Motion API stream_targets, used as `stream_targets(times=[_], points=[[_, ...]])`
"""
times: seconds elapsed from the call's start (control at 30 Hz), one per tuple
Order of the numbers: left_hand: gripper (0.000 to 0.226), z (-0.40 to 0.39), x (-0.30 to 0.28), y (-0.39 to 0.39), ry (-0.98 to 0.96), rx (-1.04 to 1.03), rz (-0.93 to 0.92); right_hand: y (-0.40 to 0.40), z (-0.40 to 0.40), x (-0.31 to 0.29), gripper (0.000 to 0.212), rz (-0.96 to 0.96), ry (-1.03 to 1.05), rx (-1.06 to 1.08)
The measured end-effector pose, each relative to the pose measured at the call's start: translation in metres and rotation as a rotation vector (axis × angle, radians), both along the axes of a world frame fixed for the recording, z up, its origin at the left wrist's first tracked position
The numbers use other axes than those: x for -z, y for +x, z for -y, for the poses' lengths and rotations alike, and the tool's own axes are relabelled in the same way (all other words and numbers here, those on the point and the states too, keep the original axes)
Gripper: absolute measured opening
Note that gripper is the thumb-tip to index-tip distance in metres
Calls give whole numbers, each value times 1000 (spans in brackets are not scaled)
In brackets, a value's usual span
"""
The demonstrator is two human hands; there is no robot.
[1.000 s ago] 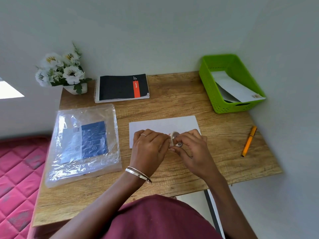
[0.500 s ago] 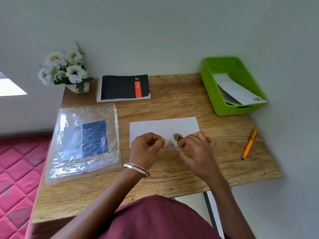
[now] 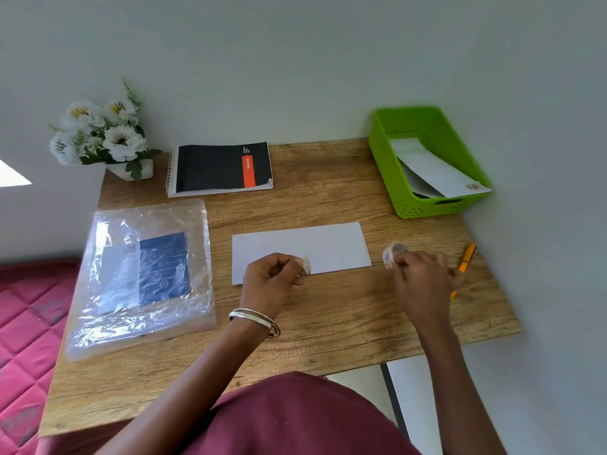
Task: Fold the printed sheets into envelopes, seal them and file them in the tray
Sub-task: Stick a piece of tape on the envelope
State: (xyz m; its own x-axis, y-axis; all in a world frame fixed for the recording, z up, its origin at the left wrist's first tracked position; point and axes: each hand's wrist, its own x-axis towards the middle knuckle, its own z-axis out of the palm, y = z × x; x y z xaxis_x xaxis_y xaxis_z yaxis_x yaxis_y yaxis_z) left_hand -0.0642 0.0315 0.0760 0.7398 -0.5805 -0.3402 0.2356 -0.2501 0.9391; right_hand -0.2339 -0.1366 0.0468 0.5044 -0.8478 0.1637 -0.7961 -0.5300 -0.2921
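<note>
Head view. We look down on a wooden desk [image 3: 328, 310] set into a corner of pale walls. At its centre lies a folded white envelope [image 3: 315, 249], flat, long side running left to right. Our left hand [image 3: 271, 284], a set of silver bangles [image 3: 256, 320] on its wrist, hovers over the envelope's near left corner with the fingers curled in, and a short torn piece of clear tape [image 3: 305, 263] is pinched between thumb and forefinger; whether the tape touches the paper we cannot tell. Our right hand [image 3: 423, 280] is well apart from the left, beyond the envelope's right end, and grasps a small roll of clear tape [image 3: 392, 254] at the fingertips. An orange pen [image 3: 464, 262] lies on the desk just beside this hand and is partly hidden behind it. At the far right corner stands the green plastic tray [image 3: 391, 174], holding white envelopes [image 3: 437, 172] that lean against its near right rim; one bears a strip of tape at its end. On the left of the desk rests a clear plastic packet [image 3: 147, 274] with blue-printed paper inside. Behind it lie a black spiral notebook [image 3: 220, 167] with an orange label and, at the far left corner, a pot of white artificial flowers [image 3: 101, 133]. A pink quilted surface [image 3: 29, 323] shows below the desk's left edge.
</note>
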Motion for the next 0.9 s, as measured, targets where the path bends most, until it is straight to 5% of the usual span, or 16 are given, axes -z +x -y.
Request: stream_targets(times=[0.27,0.37,0.47,0.6,0.9], points=[[11,13,0,-6,-8,3,-96,-5,14,16,10,-133,-99,135],[11,16,-1,-8,3,-22,-237,-2,6,11,22,20,-103,102],[11,19,-2,-10,30,-53,-391,9,-9,-1,36,303,134,-205],[10,23,-7,-14,59,-83,-568,28,-34,-9,39,387,313,-514],[12,20,-3,-10,77,-9,-670,45,-52,-12,8,641,399,-420]])
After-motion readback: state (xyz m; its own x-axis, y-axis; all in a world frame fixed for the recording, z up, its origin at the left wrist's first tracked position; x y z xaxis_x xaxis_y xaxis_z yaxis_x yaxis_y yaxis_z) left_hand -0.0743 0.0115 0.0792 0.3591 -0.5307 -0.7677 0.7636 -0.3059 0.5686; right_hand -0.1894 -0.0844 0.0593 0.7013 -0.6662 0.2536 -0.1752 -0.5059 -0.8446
